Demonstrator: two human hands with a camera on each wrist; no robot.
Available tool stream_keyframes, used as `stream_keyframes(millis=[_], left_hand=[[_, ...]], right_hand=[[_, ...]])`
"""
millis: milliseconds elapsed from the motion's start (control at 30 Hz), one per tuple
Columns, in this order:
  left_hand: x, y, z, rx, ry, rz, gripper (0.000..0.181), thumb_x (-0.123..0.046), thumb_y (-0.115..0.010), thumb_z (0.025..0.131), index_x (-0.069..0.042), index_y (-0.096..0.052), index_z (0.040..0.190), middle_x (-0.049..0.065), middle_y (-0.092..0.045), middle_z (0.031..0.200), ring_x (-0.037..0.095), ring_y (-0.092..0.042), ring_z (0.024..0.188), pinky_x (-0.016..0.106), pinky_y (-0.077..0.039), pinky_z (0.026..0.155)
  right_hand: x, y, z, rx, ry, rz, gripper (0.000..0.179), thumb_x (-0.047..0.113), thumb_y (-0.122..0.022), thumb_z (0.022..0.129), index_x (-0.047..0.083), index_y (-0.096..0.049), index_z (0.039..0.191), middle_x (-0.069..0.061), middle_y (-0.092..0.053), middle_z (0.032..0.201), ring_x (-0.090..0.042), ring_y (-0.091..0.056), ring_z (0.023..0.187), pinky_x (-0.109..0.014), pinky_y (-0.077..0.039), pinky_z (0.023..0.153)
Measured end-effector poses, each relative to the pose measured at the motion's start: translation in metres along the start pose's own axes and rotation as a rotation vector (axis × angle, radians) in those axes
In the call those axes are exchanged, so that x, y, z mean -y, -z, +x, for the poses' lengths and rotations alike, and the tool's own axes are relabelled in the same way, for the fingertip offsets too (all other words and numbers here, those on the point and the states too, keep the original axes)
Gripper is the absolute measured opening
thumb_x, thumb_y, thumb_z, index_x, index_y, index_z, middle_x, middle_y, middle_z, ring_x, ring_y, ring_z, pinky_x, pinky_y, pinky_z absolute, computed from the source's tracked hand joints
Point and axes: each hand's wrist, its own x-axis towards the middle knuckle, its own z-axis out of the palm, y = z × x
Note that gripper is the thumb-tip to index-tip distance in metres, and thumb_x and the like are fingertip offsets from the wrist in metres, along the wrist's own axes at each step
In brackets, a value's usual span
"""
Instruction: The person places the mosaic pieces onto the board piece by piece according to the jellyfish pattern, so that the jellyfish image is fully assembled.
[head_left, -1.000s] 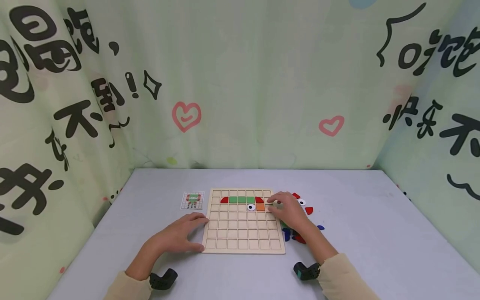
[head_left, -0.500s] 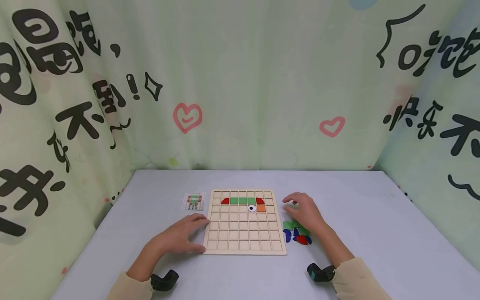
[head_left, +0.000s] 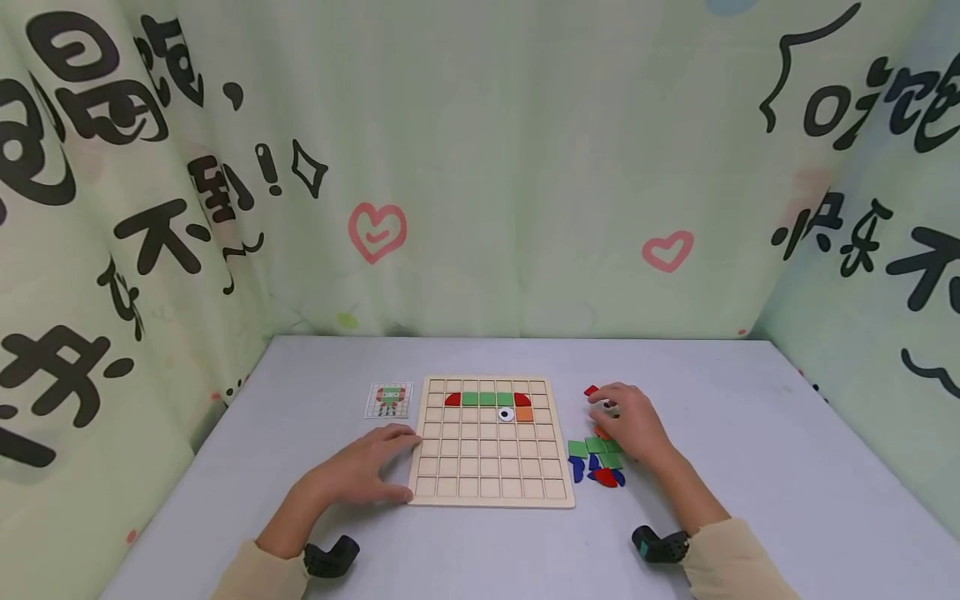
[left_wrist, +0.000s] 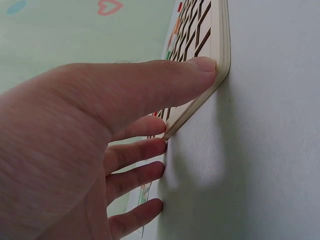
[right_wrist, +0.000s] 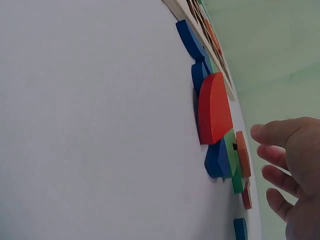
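Observation:
My left hand (head_left: 363, 467) rests at the left edge of a wooden grid board (head_left: 487, 471), its thumb (left_wrist: 200, 70) pressing near a corner in the left wrist view. Set in the board are green squares (head_left: 487, 399) between two red rounded-corner pieces (head_left: 522, 400). Below them sit an eye piece (head_left: 506, 414) and an orange square (head_left: 523, 414). Over the loose pieces right of the board hovers my right hand (head_left: 633, 421), thumb and fingers apart, nothing seen between them. It partly hides some pieces; a red piece (head_left: 591, 390) and an orange one (head_left: 602, 433) show beside it.
A small card (head_left: 389, 401) with a robot-like figure on a grid lies left of the board. Green pieces (head_left: 596, 446), blue pieces (head_left: 577, 468) and a red piece (head_left: 605, 477) lie together by the board's right edge. A printed curtain (head_left: 517, 183) surrounds the table.
My right hand has moved from the board's upper right side rightwards, over the loose pieces. My left hand stays at the board's edge. The pieces on the board look the same.

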Motion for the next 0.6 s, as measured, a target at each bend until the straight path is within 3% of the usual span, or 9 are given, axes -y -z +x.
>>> stream_keyframes(millis=[267, 467, 600], left_hand=[[-0.002, 0.001, 0.000, 0.004, 0.021, -0.001, 0.073, -0.037, -0.079, 0.078, -0.014, -0.049, 0.141, 0.009, -0.042, 0.148, 0.034, -0.036, 0.139, 0.055, -0.036, 0.110], [0.000, 0.001, 0.000, 0.008, 0.010, -0.003, 0.073, -0.038, -0.079, 0.078, -0.014, -0.049, 0.141, 0.011, -0.042, 0.148, 0.035, -0.037, 0.139, 0.056, -0.036, 0.110], [0.000, 0.001, 0.001, 0.008, 0.005, -0.002, 0.073, -0.038, -0.078, 0.079, -0.014, -0.049, 0.141, 0.010, -0.041, 0.149, 0.035, -0.037, 0.139, 0.056, -0.036, 0.110]], right_hand=[[-0.014, 0.005, 0.000, -0.004, -0.005, -0.036, 0.023, 0.013, -0.068, 0.089, 0.005, -0.070, 0.110, -0.022, -0.061, 0.123, -0.039, -0.056, 0.111, -0.049, -0.055, 0.088], [-0.020, 0.005, 0.000, 0.016, -0.003, -0.064, 0.025, 0.009, -0.068, 0.088, 0.003, -0.069, 0.112, -0.024, -0.061, 0.125, -0.042, -0.054, 0.114, -0.056, -0.049, 0.096], [-0.023, 0.006, 0.001, 0.019, 0.004, -0.065, 0.025, 0.006, -0.068, 0.088, 0.004, -0.070, 0.112, -0.023, -0.062, 0.123, -0.041, -0.055, 0.111, -0.054, -0.050, 0.094]])
